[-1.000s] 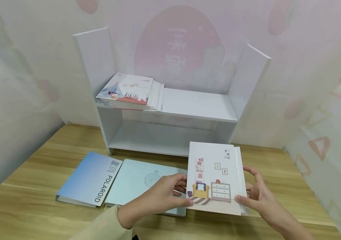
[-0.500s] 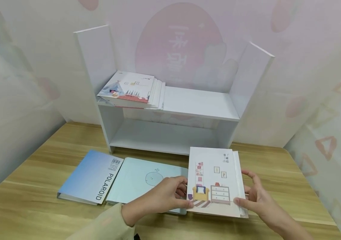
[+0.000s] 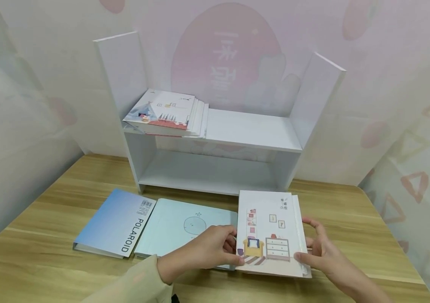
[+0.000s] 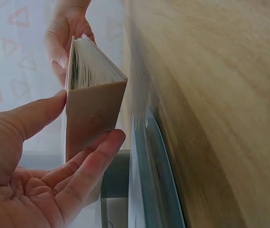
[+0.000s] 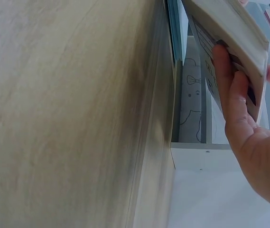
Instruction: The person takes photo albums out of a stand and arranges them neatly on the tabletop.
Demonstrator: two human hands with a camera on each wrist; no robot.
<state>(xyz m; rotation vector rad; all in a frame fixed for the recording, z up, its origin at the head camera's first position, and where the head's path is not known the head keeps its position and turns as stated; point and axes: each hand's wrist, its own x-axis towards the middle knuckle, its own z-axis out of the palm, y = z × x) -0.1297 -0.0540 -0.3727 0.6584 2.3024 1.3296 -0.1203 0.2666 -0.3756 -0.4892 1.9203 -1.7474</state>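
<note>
Both hands hold a thick white hardcover book (image 3: 264, 231) with a drawn yellow armchair and a chest of drawers on its cover. My left hand (image 3: 215, 248) grips its spine side, thumb on the front cover and fingers below. At the opposite edge, my right hand (image 3: 322, 248) pinches it with the thumb on top. In the left wrist view the book's plain spine (image 4: 94, 111) faces the left hand (image 4: 35, 161), and its page edges show. The right wrist view has the right hand's fingers (image 5: 237, 95) against the underside of the book (image 5: 234, 33), above the table.
A white two-tier shelf (image 3: 253, 130) stands behind, with several books (image 3: 162, 111) lying at the upper tier's left. On the wooden table (image 3: 48, 202) lie a blue POLAROID binder (image 3: 116, 223) and a pale mint album (image 3: 177, 223), close together. Printed cloth hangs around.
The book has sunk slightly, and its top edge has come down the view toward me. Both hands keep their hold on it. The surroundings have shifted a little in the head view.
</note>
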